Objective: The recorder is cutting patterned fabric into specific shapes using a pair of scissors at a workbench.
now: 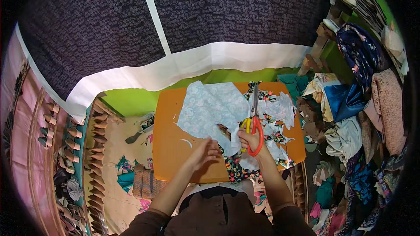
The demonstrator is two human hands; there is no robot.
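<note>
Showing a person's bare arms from above, this view centres on an orange-brown surface (168, 126) where cloth is being cut. The right hand (250, 141) grips scissors (257, 124) with one red and one yellow handle; its fingers are closed around the handles, and the blades point away from the body. The left hand (204, 154) is just beside the lower edge of the cloth, its fingers loosely spread and slightly curled; whether their tips touch the fabric, I cannot tell.

The large pale-blue cloth (214, 102), faintly patterned, lies mostly flat on the middle and left of the surface, its lower right corner bunched beside the right hand. To the right, past the scissors, smaller irregular pieces (280, 107) lie overlapping, some pale, some dark floral. A small pale scrap (187, 142) sits alone on the left.

The work looks partly done: several pieces seem already cut, while the large cloth, its outline angular, appears to remain for more cutting. How many pieces are needed cannot be judged.

No brand, label or writing can be read; the dark curtain (236, 8) behind carries only a repeating swirl pattern.
</note>
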